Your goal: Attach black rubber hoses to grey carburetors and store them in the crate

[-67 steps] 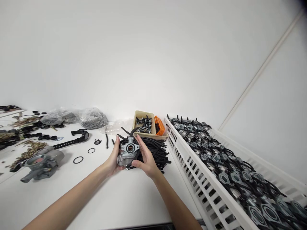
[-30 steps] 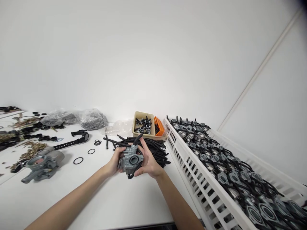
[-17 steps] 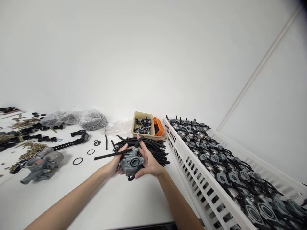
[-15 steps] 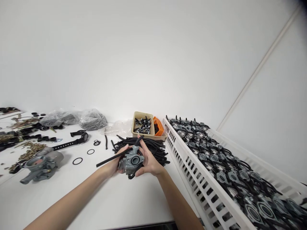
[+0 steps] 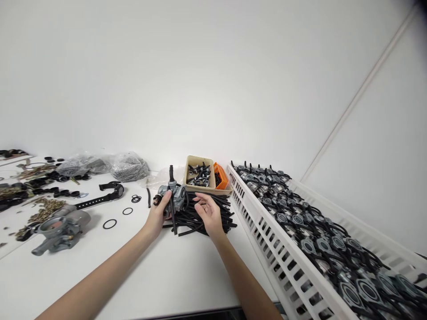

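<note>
1. The left hand (image 5: pixel 159 214) had its grip closed round a small grey carburettor (image 5: pixel 173 194), lifted above the near left edge of the heap of black hoses (image 5: pixel 207 212). A black hose (image 5: pixel 172 218) hung straight down from the carburettor across the left fingers.

2. The right hand (image 5: pixel 209 214) held nothing: fingers spread and loose, palm down, lying on the heap of black hoses.

3. Half a second earlier both hands had cradled the carburettor together, lower and nearer the body, with a hose jutting out to the left. Now the right hand had let go and shifted onto the heap, while the left had carried the carburettor up and away, turned so that a stub pointed upward.

4. My reading is that one hose was already on and the right hand was after another.

5. On the worktop (image 5: pixel 173 275) there were a beige tray of small fittings (image 5: pixel 200 174) behind the heap, an orange basket (image 5: pixel 222 174) beside it, and a long white crate (image 5: pixel 267 226) of finished carburettors to the right. A larger grey casting (image 5: pixel 60 226) lay well to the left among O-rings (image 5: pixel 109 223).

6. Whether the hanging hose was seated on a nipple or merely pinched by the fingers could not be told. The left palm covered most of the carburettor body, and the crate ran out of frame at the lower right.
</note>
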The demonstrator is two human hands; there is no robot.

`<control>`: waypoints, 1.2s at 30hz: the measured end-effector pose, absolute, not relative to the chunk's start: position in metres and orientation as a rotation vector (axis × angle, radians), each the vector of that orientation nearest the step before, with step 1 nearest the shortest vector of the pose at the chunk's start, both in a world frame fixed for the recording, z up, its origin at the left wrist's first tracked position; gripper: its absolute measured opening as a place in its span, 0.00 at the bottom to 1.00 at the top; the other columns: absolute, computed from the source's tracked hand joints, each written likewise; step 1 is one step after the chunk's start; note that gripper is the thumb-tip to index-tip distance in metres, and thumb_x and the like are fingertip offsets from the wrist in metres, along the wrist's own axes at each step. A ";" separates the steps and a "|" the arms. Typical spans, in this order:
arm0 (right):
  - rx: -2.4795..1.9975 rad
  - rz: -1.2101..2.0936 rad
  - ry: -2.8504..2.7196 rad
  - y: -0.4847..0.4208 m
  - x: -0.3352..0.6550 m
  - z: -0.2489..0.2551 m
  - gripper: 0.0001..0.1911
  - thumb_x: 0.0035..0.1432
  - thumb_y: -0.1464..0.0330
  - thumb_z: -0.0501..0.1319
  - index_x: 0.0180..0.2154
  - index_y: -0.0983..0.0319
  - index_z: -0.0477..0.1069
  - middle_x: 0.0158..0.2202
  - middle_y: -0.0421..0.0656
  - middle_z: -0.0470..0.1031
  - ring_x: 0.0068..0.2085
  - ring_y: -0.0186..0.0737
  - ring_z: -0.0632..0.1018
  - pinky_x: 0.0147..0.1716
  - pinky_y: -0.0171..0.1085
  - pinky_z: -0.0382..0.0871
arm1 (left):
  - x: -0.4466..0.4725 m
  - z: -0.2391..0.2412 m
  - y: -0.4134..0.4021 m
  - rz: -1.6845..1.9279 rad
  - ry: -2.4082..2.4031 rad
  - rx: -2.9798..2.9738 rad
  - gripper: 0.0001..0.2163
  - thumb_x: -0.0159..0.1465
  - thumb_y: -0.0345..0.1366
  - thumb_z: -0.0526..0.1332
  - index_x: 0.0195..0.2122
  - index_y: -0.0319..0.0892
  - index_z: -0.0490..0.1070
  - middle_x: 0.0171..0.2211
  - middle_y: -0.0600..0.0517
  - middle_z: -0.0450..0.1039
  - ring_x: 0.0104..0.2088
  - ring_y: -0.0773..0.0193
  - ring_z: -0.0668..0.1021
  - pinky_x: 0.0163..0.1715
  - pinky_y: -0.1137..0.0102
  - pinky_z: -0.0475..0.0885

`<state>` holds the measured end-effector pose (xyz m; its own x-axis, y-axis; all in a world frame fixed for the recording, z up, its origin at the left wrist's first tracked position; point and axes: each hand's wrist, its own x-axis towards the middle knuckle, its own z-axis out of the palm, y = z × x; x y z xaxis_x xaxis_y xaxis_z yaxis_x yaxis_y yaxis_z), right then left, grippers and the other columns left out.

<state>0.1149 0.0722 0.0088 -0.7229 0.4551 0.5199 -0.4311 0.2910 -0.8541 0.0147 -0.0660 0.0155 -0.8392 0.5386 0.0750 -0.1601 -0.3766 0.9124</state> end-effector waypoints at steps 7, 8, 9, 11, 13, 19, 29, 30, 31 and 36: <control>0.091 1.130 -2.147 0.050 0.113 0.005 0.15 0.54 0.59 0.66 0.42 0.59 0.78 0.30 0.40 0.68 0.26 0.32 0.63 0.26 0.35 0.62 | 0.013 0.012 -0.068 2.434 1.814 0.634 0.18 0.56 0.50 0.66 0.39 0.46 0.63 0.36 0.56 0.70 0.39 0.64 0.73 0.41 0.72 0.66; 0.110 1.088 -2.169 0.047 0.112 0.003 0.14 0.55 0.60 0.66 0.43 0.59 0.78 0.30 0.40 0.68 0.26 0.33 0.64 0.27 0.35 0.62 | 0.013 0.011 -0.068 2.432 1.855 0.650 0.18 0.56 0.50 0.66 0.39 0.46 0.63 0.36 0.56 0.69 0.39 0.64 0.73 0.42 0.71 0.66; 0.120 1.054 -2.175 0.046 0.111 0.001 0.14 0.56 0.62 0.65 0.43 0.59 0.78 0.30 0.40 0.67 0.26 0.33 0.65 0.27 0.36 0.63 | 0.014 0.011 -0.068 2.425 1.887 0.664 0.18 0.57 0.49 0.65 0.39 0.46 0.62 0.36 0.56 0.69 0.38 0.64 0.72 0.41 0.71 0.65; 0.111 0.986 -2.156 0.045 0.111 -0.001 0.12 0.60 0.65 0.61 0.44 0.60 0.77 0.33 0.43 0.67 0.27 0.34 0.67 0.28 0.36 0.66 | 0.016 0.010 -0.067 2.409 1.935 0.681 0.17 0.57 0.49 0.65 0.39 0.46 0.62 0.35 0.56 0.68 0.37 0.64 0.72 0.40 0.71 0.65; 0.088 0.880 -2.121 0.045 0.111 -0.003 0.12 0.63 0.68 0.57 0.44 0.59 0.77 0.37 0.45 0.66 0.30 0.35 0.70 0.31 0.37 0.69 | 0.017 0.010 -0.067 2.395 1.960 0.683 0.17 0.57 0.49 0.65 0.39 0.46 0.62 0.34 0.56 0.68 0.36 0.64 0.72 0.38 0.72 0.65; 0.100 0.650 -2.071 0.044 0.113 -0.004 0.15 0.65 0.73 0.50 0.45 0.59 0.74 0.42 0.49 0.66 0.35 0.39 0.75 0.38 0.40 0.73 | 0.017 0.006 -0.065 2.385 1.927 0.678 0.17 0.58 0.51 0.63 0.38 0.46 0.62 0.32 0.57 0.68 0.32 0.64 0.72 0.34 0.71 0.65; 0.145 0.602 -2.027 0.043 0.114 -0.003 0.17 0.63 0.77 0.48 0.43 0.58 0.72 0.39 0.48 0.68 0.41 0.41 0.75 0.40 0.40 0.74 | 0.020 0.009 -0.066 2.393 1.838 0.780 0.16 0.59 0.51 0.62 0.38 0.45 0.63 0.32 0.56 0.66 0.34 0.65 0.70 0.37 0.71 0.66; 0.142 0.599 -2.024 0.043 0.114 -0.003 0.17 0.63 0.77 0.48 0.43 0.58 0.72 0.39 0.48 0.69 0.41 0.41 0.75 0.40 0.40 0.74 | 0.020 0.009 -0.066 2.386 1.827 0.778 0.16 0.59 0.51 0.62 0.37 0.45 0.63 0.32 0.56 0.66 0.33 0.65 0.70 0.37 0.71 0.67; 0.136 0.596 -2.021 0.043 0.113 -0.004 0.17 0.63 0.77 0.48 0.43 0.58 0.72 0.39 0.48 0.69 0.41 0.40 0.75 0.40 0.39 0.74 | 0.020 0.008 -0.066 2.378 1.816 0.775 0.16 0.59 0.51 0.62 0.37 0.45 0.63 0.31 0.56 0.66 0.33 0.66 0.69 0.36 0.71 0.67; 0.079 0.560 -1.975 0.045 0.112 -0.006 0.15 0.64 0.76 0.50 0.41 0.58 0.73 0.36 0.46 0.71 0.39 0.41 0.75 0.39 0.40 0.73 | 0.022 0.007 -0.067 2.330 1.763 0.758 0.16 0.60 0.52 0.61 0.37 0.46 0.62 0.28 0.58 0.64 0.29 0.67 0.67 0.32 0.71 0.67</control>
<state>0.1119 0.0454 -0.0059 -0.4624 0.1871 0.8667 -0.2956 0.8890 -0.3497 0.0215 -0.0666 0.0069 -0.8667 0.3871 0.3146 0.1974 -0.3130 0.9290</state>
